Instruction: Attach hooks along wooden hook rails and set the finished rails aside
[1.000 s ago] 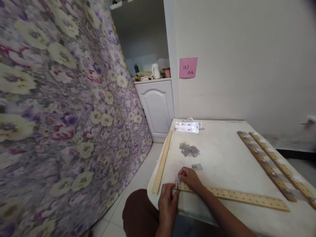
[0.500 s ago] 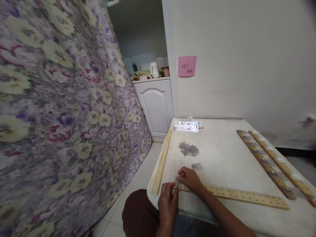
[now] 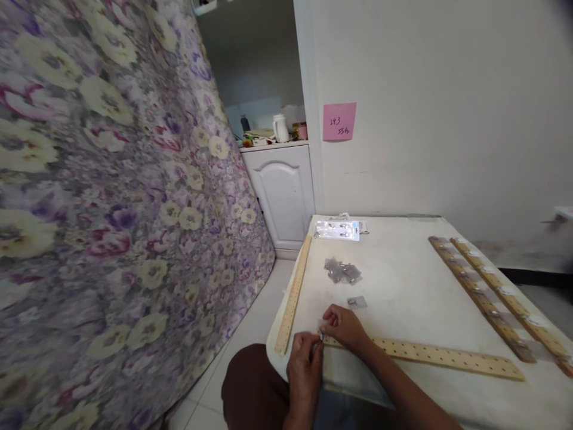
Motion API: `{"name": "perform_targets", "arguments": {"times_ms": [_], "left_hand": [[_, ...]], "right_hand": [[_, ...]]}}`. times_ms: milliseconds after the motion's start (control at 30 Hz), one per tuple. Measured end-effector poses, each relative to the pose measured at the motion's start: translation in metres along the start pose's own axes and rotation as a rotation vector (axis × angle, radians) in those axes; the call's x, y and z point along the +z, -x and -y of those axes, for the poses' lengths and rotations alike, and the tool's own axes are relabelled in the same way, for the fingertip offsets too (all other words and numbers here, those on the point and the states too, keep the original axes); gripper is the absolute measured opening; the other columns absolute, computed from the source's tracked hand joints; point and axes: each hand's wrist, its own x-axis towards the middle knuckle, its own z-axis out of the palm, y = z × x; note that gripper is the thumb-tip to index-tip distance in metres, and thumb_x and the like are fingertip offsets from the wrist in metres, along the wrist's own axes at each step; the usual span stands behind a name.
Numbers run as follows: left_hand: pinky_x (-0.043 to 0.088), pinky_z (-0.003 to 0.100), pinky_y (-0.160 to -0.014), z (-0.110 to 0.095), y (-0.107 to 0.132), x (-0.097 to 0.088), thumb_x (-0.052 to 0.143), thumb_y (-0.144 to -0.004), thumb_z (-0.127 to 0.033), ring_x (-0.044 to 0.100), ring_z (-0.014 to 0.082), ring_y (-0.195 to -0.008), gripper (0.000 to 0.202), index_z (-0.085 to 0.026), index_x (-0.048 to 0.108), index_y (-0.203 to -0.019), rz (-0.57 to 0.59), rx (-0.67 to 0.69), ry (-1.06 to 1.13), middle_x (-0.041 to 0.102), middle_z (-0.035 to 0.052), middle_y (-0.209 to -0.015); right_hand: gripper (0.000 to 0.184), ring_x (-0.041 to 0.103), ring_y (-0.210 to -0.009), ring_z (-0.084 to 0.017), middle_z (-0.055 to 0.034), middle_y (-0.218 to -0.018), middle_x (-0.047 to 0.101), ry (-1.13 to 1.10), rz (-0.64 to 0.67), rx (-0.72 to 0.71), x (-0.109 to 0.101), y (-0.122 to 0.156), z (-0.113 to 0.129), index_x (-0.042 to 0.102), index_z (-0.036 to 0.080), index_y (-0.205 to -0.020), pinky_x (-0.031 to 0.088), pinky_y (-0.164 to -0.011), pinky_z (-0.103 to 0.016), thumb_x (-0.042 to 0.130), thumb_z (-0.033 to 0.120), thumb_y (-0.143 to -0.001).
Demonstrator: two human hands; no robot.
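A pale wooden strip with rows of holes (image 3: pixel 441 355) lies along the near edge of the table. At its left end, both hands meet over a small clear adhesive hook with a shiny metal part (image 3: pixel 321 337). My left hand (image 3: pixel 303 364) pinches it from the near side, its thumb and forefinger closed. From the far side my right hand (image 3: pixel 344 324) holds it with closed fingertips. The fingers cover most of the hook. Just beyond my right hand, a single clear adhesive hook (image 3: pixel 357 302) lies flat. Farther back is a pile of similar hooks (image 3: pixel 342 271).
Another holed wooden strip (image 3: pixel 293 295) runs along the table's left side. Two darker strips bearing hooks (image 3: pixel 483 295) lie at the right. A clear blister pack (image 3: pixel 336 230) is at the back of the table (image 3: pixel 403 275). A floral curtain (image 3: pixel 134 209) hangs at left.
My fingers have shifted slightly around the hook at the strip's left end, and its metal part shows more brightly. The other things on the table have stayed in place.
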Motion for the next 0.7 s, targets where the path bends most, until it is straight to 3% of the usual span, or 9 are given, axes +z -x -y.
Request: {"name": "perform_targets", "arguments": {"times_ms": [367, 700], "left_hand": [[0.046, 0.026, -0.069, -0.0079, 0.0012, 0.003, 0.054, -0.081, -0.03, 0.059, 0.0164, -0.077, 0.016, -0.024, 0.068, -0.084, -0.02, -0.011, -0.054, 0.057, 0.0031, -0.088], [0.047, 0.028, -0.076, 0.0014, 0.0061, 0.0067, 0.049, -0.084, -0.024, 0.058, 0.0171, -0.086, 0.016, -0.023, 0.063, -0.09, -0.011, 0.032, -0.097, 0.056, 0.0038, -0.095]], "right_hand": [[0.019, 0.056, -0.067, -0.014, 0.0015, -0.072, 0.065, 0.074, -0.034, -0.005, -0.0055, 0.0073, 0.0035, 0.062, 0.021, -0.082, 0.037, -0.062, -0.023, 0.067, 0.025, -0.064], [0.019, 0.057, -0.069, -0.014, 0.0014, -0.074, 0.065, 0.112, -0.032, -0.009, -0.0093, 0.0101, 0.0081, 0.061, 0.021, -0.083, 0.037, -0.064, -0.023, 0.065, 0.023, -0.064]]}}
